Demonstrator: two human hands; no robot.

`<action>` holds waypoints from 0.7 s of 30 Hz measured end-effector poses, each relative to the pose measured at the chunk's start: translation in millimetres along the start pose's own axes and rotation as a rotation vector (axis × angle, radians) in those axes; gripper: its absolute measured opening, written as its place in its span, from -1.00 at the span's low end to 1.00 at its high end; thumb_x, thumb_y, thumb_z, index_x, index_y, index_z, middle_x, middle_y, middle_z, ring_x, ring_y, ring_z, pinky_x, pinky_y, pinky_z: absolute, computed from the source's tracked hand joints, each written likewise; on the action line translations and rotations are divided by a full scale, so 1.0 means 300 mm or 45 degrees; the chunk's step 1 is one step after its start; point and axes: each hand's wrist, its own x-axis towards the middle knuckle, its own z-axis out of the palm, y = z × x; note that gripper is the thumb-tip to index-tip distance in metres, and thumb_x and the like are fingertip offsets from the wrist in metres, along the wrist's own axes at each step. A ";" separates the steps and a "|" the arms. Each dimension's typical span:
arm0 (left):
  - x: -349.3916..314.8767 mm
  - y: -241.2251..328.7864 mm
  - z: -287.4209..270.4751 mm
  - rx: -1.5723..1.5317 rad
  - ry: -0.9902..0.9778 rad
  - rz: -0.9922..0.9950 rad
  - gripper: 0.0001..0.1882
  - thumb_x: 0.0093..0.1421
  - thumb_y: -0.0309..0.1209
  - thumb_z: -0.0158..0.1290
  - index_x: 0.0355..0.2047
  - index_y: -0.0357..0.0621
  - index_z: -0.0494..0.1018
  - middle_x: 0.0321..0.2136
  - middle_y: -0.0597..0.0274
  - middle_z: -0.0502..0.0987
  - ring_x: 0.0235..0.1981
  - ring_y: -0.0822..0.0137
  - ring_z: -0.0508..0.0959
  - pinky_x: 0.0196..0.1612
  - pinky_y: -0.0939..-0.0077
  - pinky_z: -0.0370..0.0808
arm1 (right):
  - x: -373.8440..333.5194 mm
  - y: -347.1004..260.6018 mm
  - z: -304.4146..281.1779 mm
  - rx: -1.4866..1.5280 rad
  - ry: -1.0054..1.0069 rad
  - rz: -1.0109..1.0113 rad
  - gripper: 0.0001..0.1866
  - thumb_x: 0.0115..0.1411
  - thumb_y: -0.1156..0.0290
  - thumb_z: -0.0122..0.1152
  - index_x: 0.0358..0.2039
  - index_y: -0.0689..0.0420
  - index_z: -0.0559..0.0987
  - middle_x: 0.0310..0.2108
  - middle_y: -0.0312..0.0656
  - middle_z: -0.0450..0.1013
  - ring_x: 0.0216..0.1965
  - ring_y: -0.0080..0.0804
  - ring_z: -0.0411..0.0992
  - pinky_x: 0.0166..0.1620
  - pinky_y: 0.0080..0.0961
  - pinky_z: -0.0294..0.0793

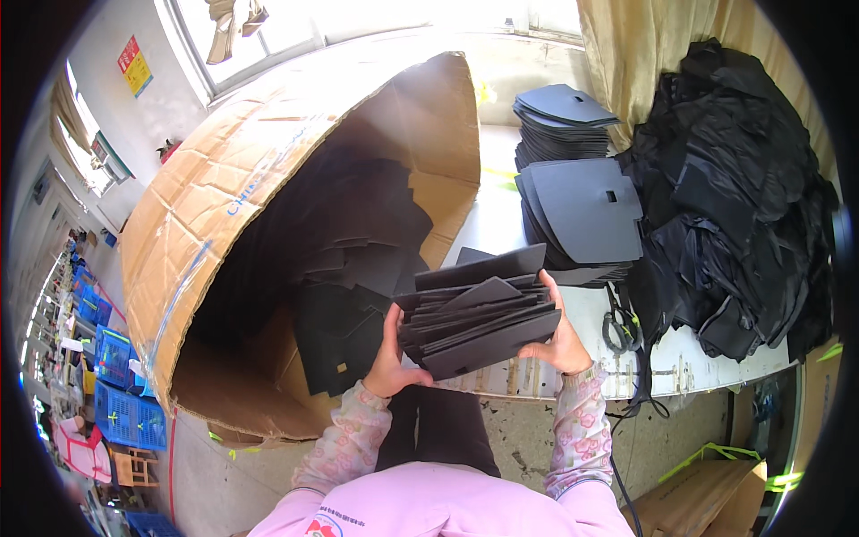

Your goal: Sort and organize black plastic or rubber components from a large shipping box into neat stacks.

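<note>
A thick, uneven stack of black flat panels (483, 315) is gripped between my two hands, above the table's front edge. My left hand (391, 360) clasps its left end, thumb along the near side. On the opposite end, my right hand (557, 336) presses with fingers behind and thumb in front. Just left of the stack, a large cardboard box (234, 192) lies on its side, its opening toward me. Many loose black panels (344, 327) are heaped inside it, some with a small square cutout. Behind my right hand, similar panels stand in neat piles (583, 210).
A big heap of black fabric (729, 197) covers the table's right side. Black-handled scissors (619, 327) lie on the white table (492, 224) near its front edge. Another cardboard box (702, 501) sits on the floor at lower right. Blue crates (130, 416) stand at far left.
</note>
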 end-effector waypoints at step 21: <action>-0.054 0.016 0.089 0.127 0.201 0.215 0.33 -0.22 -0.44 0.46 0.35 -0.15 -0.33 0.21 0.01 0.12 0.23 0.17 0.21 0.25 0.29 0.15 | -0.042 0.000 0.064 -0.169 0.194 0.088 0.14 -0.33 0.52 0.59 0.28 0.21 0.11 0.17 -0.12 0.21 0.21 -0.31 0.17 0.26 -0.42 0.11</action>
